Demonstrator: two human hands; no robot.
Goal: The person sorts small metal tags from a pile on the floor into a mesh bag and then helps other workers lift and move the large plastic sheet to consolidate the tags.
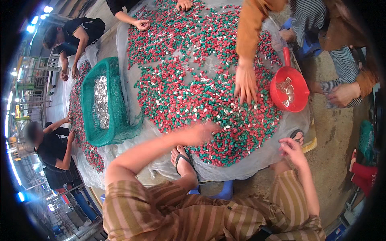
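Note:
A wide layer of small red, green and white pieces point(177, 80), like pebbles or plastic bits, covers the sheeted work surface. Over its near part, my left hand point(201, 133) is smeared by motion, so its fingers and anything in them cannot be made out. My right hand point(292, 151) hangs above my right knee, off the pile's near right edge. Its fingers are loosely bent and apart, and I see nothing in them. A co-worker's hand point(245, 82) in an orange sleeve reaches onto the pieces ahead of mine.
A red long-handled scoop point(297, 105) with a few shiny pieces lies at the right. At left stands a green mesh basket point(90, 134) holding silvery pieces. Translucent sheeting point(257, 162) edges the pile. Other people work at the far side and left. My sandalled foot point(183, 160) is close by.

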